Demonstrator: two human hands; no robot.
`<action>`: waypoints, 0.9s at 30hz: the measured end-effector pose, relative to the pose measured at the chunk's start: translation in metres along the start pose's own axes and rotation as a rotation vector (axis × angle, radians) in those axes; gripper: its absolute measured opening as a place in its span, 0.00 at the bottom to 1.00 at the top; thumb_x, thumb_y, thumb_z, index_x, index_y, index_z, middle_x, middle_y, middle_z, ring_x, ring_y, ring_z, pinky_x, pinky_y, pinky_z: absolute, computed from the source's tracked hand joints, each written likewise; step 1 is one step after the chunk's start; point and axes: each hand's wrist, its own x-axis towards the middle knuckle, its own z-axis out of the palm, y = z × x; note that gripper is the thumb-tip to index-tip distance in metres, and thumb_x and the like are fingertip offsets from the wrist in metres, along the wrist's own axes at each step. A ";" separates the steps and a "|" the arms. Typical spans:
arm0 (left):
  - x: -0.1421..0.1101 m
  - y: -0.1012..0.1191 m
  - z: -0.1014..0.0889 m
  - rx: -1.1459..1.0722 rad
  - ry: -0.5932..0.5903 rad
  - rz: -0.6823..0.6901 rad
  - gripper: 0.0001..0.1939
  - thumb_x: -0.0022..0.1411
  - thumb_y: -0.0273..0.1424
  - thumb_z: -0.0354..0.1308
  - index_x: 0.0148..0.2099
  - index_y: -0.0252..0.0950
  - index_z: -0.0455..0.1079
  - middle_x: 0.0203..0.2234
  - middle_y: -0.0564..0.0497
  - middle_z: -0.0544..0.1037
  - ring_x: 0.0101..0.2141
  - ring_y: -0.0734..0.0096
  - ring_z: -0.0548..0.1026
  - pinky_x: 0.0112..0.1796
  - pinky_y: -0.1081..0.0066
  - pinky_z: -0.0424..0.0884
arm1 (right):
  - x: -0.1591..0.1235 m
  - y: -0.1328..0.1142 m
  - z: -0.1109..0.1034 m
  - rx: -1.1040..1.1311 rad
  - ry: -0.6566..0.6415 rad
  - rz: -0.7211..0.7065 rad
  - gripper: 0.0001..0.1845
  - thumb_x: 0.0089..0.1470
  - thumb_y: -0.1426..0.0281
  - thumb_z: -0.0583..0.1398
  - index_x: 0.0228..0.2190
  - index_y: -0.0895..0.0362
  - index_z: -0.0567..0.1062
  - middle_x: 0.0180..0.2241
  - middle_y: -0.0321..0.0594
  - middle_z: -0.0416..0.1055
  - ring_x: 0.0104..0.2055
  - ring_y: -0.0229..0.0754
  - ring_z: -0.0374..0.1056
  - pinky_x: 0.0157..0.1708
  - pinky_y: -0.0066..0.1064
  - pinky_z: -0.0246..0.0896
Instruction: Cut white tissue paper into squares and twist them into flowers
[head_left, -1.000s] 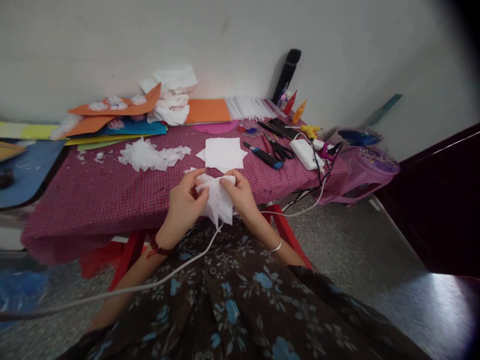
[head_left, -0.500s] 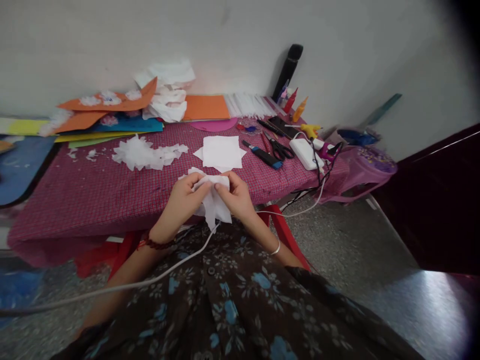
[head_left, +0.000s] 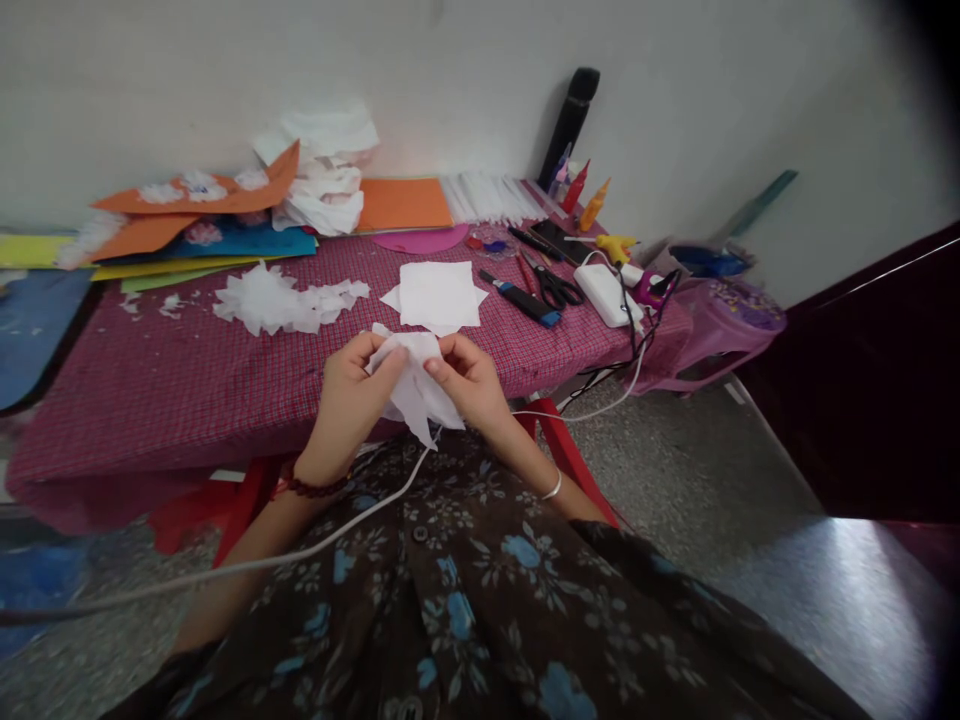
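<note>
Both hands pinch one piece of thin white tissue paper (head_left: 418, 395) at the table's near edge, above my lap. My left hand (head_left: 352, 400) grips its left side with thumb and fingers closed. My right hand (head_left: 469, 385) pinches the right side, fingers curled. The paper is folded and hangs down in a point between the hands. Just beyond them a stack of flat white tissue squares (head_left: 437, 295) lies on the red checked tablecloth (head_left: 187, 380).
A heap of cut white tissue pieces (head_left: 274, 300) lies to the left. Coloured card sheets (head_left: 217, 225) and crumpled paper are stacked by the wall. Scissors (head_left: 555, 288), a blue-black cutter (head_left: 521, 298), a white power bank (head_left: 609, 295), glue bottles and cables sit right. A purple stool (head_left: 724, 330) stands beside the table.
Both hands have drawn a little closer together on the tissue paper, folding it narrower. The view has shifted slightly; nothing else on the table moved.
</note>
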 end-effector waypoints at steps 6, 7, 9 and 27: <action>-0.005 -0.007 0.003 0.054 0.093 0.148 0.18 0.55 0.28 0.63 0.50 0.37 0.69 0.30 0.54 0.74 0.27 0.74 0.71 0.27 0.75 0.67 | -0.001 0.001 0.003 -0.110 0.074 -0.041 0.15 0.50 0.59 0.64 0.26 0.54 0.65 0.20 0.27 0.56 0.21 0.32 0.50 0.22 0.26 0.48; -0.006 -0.008 0.002 0.092 0.119 0.209 0.22 0.56 0.27 0.62 0.54 0.37 0.68 0.33 0.53 0.75 0.29 0.73 0.73 0.30 0.74 0.68 | -0.002 0.001 0.003 -0.149 0.102 -0.060 0.13 0.51 0.62 0.63 0.27 0.54 0.65 0.20 0.26 0.56 0.21 0.32 0.51 0.23 0.26 0.48; -0.010 -0.009 -0.001 0.210 0.137 0.353 0.21 0.60 0.25 0.59 0.55 0.38 0.69 0.38 0.50 0.77 0.34 0.71 0.75 0.35 0.72 0.70 | -0.003 0.000 0.004 -0.222 0.133 -0.089 0.09 0.51 0.65 0.62 0.28 0.54 0.66 0.20 0.26 0.57 0.21 0.33 0.52 0.24 0.26 0.49; -0.014 0.008 0.004 -0.002 -0.041 0.113 0.05 0.57 0.30 0.60 0.30 0.36 0.71 0.22 0.55 0.73 0.23 0.75 0.69 0.26 0.75 0.65 | -0.006 0.008 0.005 -0.572 0.081 -0.324 0.04 0.54 0.74 0.56 0.31 0.54 0.70 0.24 0.31 0.65 0.25 0.34 0.59 0.27 0.27 0.54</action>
